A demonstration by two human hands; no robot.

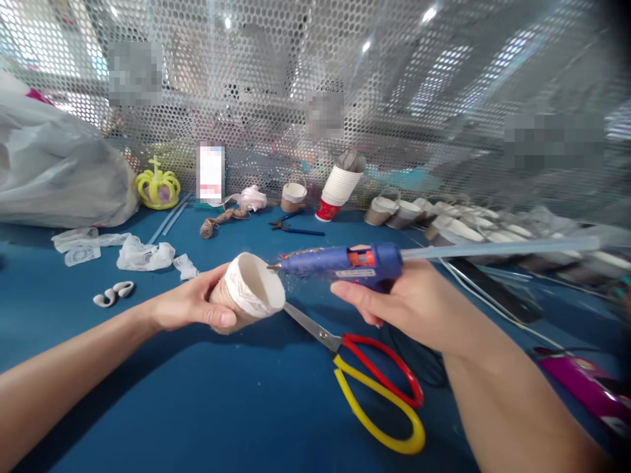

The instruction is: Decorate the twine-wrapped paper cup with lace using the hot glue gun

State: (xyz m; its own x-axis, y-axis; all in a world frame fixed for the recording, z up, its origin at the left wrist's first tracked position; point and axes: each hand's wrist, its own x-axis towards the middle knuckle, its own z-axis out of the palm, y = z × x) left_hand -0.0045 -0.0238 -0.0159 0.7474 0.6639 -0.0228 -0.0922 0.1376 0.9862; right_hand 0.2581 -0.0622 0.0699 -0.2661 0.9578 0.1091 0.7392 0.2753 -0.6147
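The left hand (197, 303) grips the white-banded paper cup (236, 295) while the right hand (407, 305) clasps the glue gun (328, 261), nozzle (273, 267) near the cup's rim, so a slip could misplace glue.

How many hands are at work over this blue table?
2: the left hand holds a tilted cup, and to its right the right hand grips a blue glue gun. Any hands behind the mesh panel can't be made out.
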